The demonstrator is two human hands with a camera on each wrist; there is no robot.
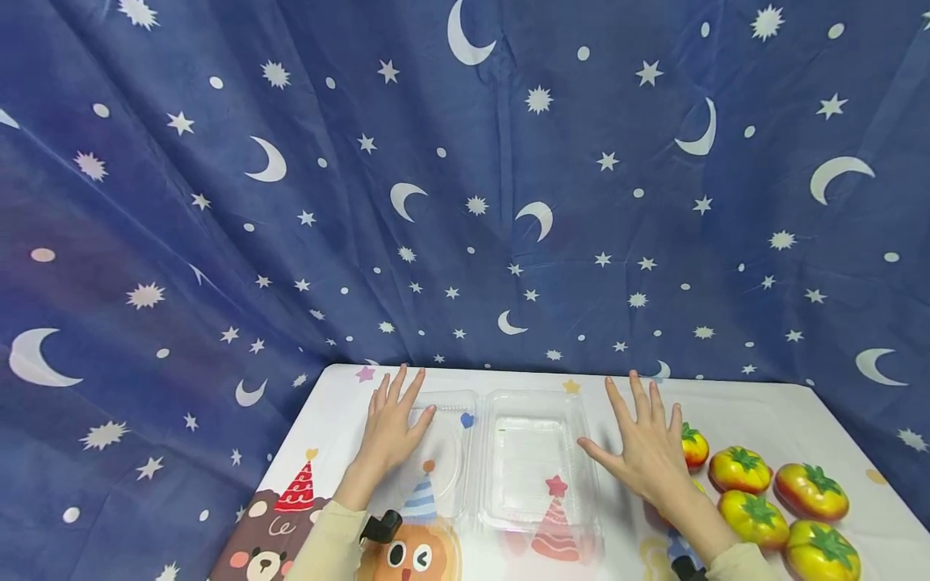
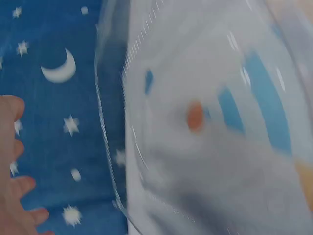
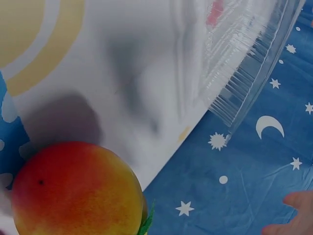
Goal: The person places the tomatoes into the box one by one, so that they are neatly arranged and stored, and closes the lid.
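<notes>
A clear plastic clamshell box [image 1: 534, 464] lies opened flat in the middle of the table, its lid half [image 1: 446, 452] to the left. My left hand [image 1: 392, 432] is spread over the lid's left side, fingers pointing away and holding nothing. Right of the box, my right hand [image 1: 647, 452] is spread too, with nothing in it. Near that hand sit several red-and-yellow toy tomatoes [image 1: 751, 516] with green leafy tops. One tomato [image 3: 78, 191] shows large in the right wrist view. Part of the tomato group is hidden behind my right hand and forearm.
The white table cover [image 1: 654, 557] carries printed party figures, among them a bear [image 1: 265, 549] at the left. A dark blue curtain [image 1: 465, 202] with moons and stars hangs behind the table's far edge and along the left side.
</notes>
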